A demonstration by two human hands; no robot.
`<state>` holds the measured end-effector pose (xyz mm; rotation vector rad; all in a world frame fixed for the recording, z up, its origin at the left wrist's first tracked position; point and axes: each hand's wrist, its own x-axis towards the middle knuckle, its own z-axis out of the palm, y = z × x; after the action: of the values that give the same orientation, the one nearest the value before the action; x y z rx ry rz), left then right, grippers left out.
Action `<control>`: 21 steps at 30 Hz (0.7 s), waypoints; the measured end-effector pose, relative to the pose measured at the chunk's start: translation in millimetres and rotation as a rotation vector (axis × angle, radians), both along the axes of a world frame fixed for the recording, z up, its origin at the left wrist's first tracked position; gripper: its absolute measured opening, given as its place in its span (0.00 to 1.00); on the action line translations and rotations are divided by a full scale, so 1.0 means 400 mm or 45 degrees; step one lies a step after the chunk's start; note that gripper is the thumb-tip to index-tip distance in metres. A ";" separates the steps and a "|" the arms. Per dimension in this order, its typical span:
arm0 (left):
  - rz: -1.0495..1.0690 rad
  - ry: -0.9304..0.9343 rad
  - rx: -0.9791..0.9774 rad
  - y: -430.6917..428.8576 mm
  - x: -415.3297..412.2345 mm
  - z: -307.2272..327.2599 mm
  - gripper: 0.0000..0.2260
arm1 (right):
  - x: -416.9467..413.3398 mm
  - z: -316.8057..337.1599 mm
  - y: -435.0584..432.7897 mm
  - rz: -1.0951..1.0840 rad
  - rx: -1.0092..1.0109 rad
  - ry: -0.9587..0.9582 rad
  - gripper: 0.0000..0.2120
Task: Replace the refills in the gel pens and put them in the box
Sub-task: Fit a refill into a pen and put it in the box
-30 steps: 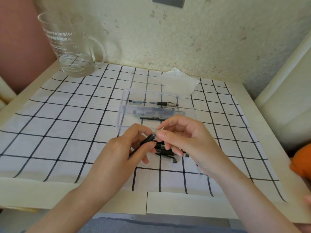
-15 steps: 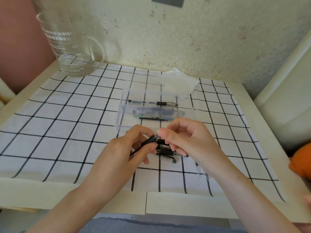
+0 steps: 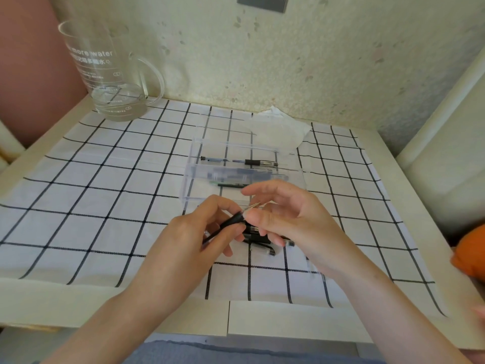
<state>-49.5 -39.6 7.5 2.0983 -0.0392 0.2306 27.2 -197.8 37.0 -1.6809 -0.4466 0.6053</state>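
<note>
My left hand grips a gel pen by its black grip section, tip end pointing up and right. My right hand pinches the pen's clear front tip between thumb and fingers. Under my hands several more black-clipped pens lie on the checked cloth. Just beyond them stands the open clear plastic box; one pen lies in its far half, and a thin dark refill or pen lies in its near half.
A large clear glass jug with a little water stands at the back left. A crumpled tissue lies behind the box by the wall. An orange object sits at the right edge. The table ends just before my forearms.
Both hands have stayed over the loose pens with the pen between them. My right fingers have shifted on the pen's tip; my index finger now lifts toward the box.
</note>
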 end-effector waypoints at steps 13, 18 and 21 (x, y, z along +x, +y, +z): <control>0.002 0.008 0.011 0.001 0.000 0.001 0.08 | 0.000 -0.003 0.004 -0.035 -0.023 -0.047 0.07; 0.005 0.011 0.005 0.001 -0.001 0.004 0.08 | 0.003 -0.008 0.006 -0.077 0.014 0.003 0.14; 0.003 0.014 -0.015 0.001 -0.001 0.005 0.07 | 0.001 -0.004 0.006 -0.014 0.046 -0.010 0.09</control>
<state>-49.9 -39.0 9.5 2.0879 -0.0290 0.2202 27.6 -195.5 35.3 -1.6508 -0.4511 0.5801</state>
